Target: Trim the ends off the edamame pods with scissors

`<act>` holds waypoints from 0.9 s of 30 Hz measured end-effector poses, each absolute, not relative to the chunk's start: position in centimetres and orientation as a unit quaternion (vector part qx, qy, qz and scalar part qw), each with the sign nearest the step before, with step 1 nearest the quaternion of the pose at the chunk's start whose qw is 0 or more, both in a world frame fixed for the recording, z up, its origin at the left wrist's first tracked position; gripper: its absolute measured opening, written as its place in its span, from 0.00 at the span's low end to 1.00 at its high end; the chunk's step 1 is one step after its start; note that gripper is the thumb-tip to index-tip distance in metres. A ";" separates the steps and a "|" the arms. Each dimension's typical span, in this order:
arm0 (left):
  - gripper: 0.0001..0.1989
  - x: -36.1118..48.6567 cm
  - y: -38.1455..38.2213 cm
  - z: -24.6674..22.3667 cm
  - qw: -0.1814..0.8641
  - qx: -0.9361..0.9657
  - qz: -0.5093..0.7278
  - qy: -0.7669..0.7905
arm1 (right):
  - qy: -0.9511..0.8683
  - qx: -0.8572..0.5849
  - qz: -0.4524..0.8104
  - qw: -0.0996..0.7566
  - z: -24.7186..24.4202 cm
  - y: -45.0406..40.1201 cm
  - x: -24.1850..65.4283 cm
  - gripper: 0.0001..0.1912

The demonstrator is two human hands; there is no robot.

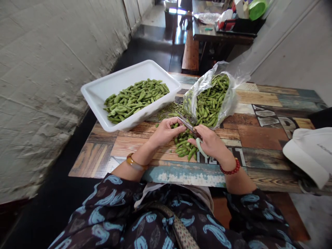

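Note:
My right hand (210,140) grips a pair of scissors (188,124) with pale green handles, blades pointing up and left. The fingers of my left hand (167,131) are pinched together right at the blades; what lies between them is hidden. Under and between both hands sits a small heap of green edamame pods (185,147) on the patchwork-patterned table (135,147). Beyond my right hand, a clear plastic bag (232,103) lies open on its side, full of pods. At the left, a white plastic tub (95,88) holds many more pods.
Small green trimmings (168,111) are scattered between tub and bag. A white cap (311,152) lies at the table's right edge. A rough white wall (52,69) runs along the left. Farther off stand a wooden bench (190,53) and another table (220,37) with assorted items.

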State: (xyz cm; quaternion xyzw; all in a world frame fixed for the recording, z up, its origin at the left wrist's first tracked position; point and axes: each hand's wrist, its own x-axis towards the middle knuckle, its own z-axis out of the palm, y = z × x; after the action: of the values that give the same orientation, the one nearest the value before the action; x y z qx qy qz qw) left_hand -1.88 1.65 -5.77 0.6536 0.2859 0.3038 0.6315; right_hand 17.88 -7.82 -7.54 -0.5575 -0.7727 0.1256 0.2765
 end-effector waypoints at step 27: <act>0.19 -1.7 2.0 -5.8 0.817 0.367 0.345 0.281 | -0.755 -0.603 0.065 0.251 -7.0 -8.2 17.4 0.15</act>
State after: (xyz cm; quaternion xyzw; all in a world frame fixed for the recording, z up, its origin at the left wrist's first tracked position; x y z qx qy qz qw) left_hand -1.74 2.03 -5.78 0.3667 0.2808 0.3453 0.8170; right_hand 17.38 -8.16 -7.00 -0.6027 -0.7546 0.0649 0.2514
